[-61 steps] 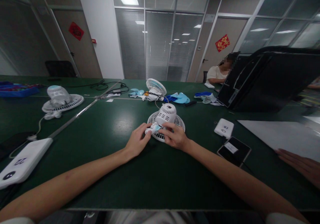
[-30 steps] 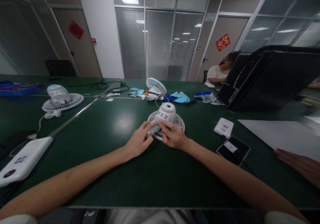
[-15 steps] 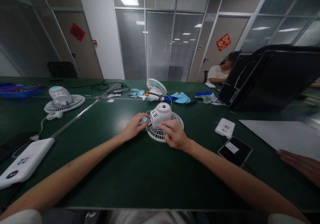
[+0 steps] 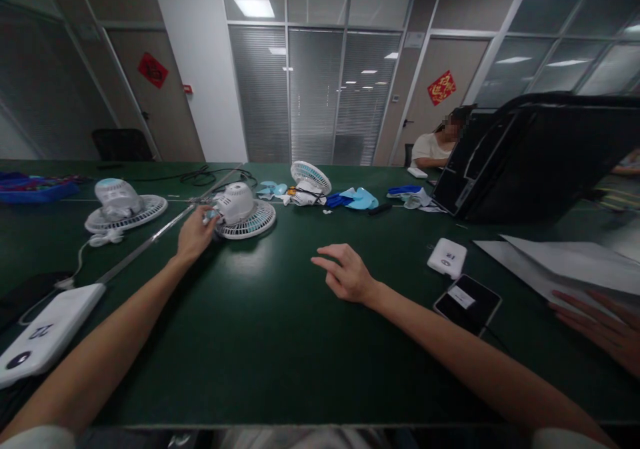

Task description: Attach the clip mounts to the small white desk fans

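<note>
My left hand (image 4: 196, 232) is closed on a white electric fan (image 4: 235, 202) at its left side, where a light blue part shows between the fingers. The fan lies grille down on the green table (image 4: 280, 362), its motor housing on top. My right hand (image 4: 347, 274) hovers over the table with nothing in it, thumb and fingers apart. Left of the held fan, a second white fan (image 4: 117, 199) also rests face down. At the back, a third fan (image 4: 311, 177) leans with its blue-and-white grille tilted up.
Light blue fan blades (image 4: 363, 199) and blue bags lie at the back. A white power bank (image 4: 447, 257) and a black phone-like device (image 4: 467, 302) sit at right; a larger white power bank (image 4: 50, 329) at left. Another person's hand (image 4: 600, 325) rests near white sheets (image 4: 565, 262). A large black case (image 4: 545, 162) stands behind.
My left hand has moved the fan left and back across the table. My right hand has let go of it and stays near its former spot. The white sheets at right have lifted apart.
</note>
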`<state>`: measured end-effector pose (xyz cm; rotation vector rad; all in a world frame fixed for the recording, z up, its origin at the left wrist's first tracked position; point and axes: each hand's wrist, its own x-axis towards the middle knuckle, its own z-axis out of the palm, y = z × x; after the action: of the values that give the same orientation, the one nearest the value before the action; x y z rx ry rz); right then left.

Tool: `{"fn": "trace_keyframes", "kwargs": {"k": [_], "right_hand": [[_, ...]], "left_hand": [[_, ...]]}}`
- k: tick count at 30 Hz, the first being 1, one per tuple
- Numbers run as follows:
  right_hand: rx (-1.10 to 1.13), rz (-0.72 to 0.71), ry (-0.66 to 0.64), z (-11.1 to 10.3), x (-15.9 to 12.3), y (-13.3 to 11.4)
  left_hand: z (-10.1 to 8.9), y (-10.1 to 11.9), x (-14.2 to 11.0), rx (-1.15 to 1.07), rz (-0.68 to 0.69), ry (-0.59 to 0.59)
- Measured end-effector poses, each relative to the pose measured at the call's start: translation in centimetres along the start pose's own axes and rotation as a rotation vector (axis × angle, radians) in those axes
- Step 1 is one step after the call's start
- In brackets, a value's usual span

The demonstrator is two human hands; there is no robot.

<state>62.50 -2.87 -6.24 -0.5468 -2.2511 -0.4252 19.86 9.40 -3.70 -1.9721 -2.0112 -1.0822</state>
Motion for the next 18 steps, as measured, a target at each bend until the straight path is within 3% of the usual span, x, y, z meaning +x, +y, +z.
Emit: {"fn": "trace_keyframes", "kwargs": {"k": [4,8,18], "right_hand": [[0.006,-0.001,-0.002,0.1,0.0,0.1],[0.006,0.0,-0.01,0.1,0.0,0.1],[0.032,0.046,-0.044,0.1,0.2,-0.1]], "left_hand": [[-1.0,-3.0,-0.3,0.103,-0.146,0.147],[-1.6,-4.2,-0.8,0.119,-0.215,0.22],[-2.0,-3.5,-0.8,0.196,-0.089,0.236]]}}
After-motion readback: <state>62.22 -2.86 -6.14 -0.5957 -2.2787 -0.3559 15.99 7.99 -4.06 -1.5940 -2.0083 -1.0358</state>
